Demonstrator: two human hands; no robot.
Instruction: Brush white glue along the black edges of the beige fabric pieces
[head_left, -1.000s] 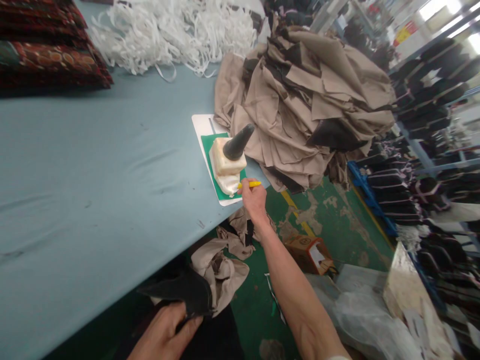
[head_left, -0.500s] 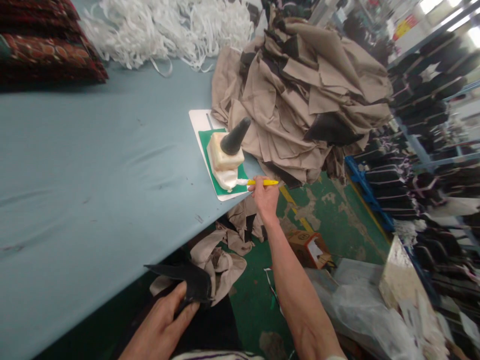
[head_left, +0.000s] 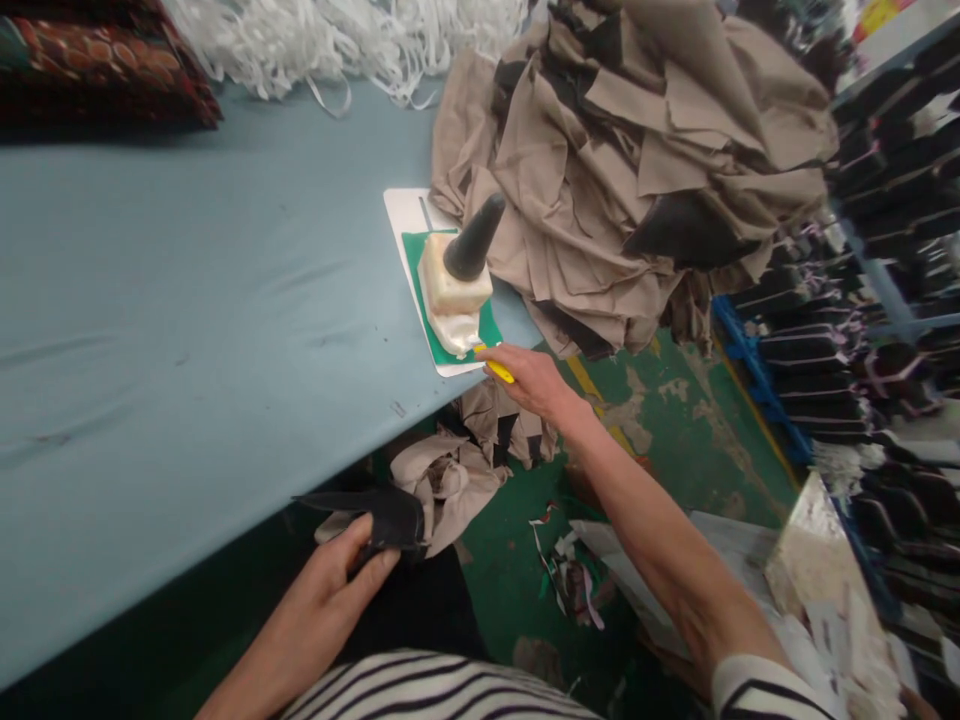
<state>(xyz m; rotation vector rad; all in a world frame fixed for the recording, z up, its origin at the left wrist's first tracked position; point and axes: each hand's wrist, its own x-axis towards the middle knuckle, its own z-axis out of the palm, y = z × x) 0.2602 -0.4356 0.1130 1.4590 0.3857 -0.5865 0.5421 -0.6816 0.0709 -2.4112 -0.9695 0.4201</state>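
Note:
My right hand (head_left: 529, 378) is closed on a yellow-handled brush (head_left: 499, 370) at the table's edge. Its head meets the white paste (head_left: 457, 335) at the near end of a cream-coloured block-like container (head_left: 454, 285). From that container a dark grey cone (head_left: 476, 240) sticks up at a slant. Under it lie a green sheet (head_left: 435, 345) and a white board (head_left: 397, 210). Below the table edge, my left hand (head_left: 337, 580) pinches a black piece of material (head_left: 394, 515) between thumb and fingers. Beige cloth (head_left: 457, 495) hangs just behind that piece; whether they are joined I cannot tell.
A large heap of beige and black fabric pieces (head_left: 637, 170) covers the table's right end. White strips (head_left: 337, 40) and a patterned dark red stack (head_left: 97, 70) lie at the back of the blue-grey table (head_left: 187, 320). Racks (head_left: 795, 350) stand right; scraps (head_left: 570, 580) litter the green floor.
The brush has turned, its handle now slanting down to the right, and my right hand has come closer to the paste. The view has shifted slightly. My left hand still holds the black piece.

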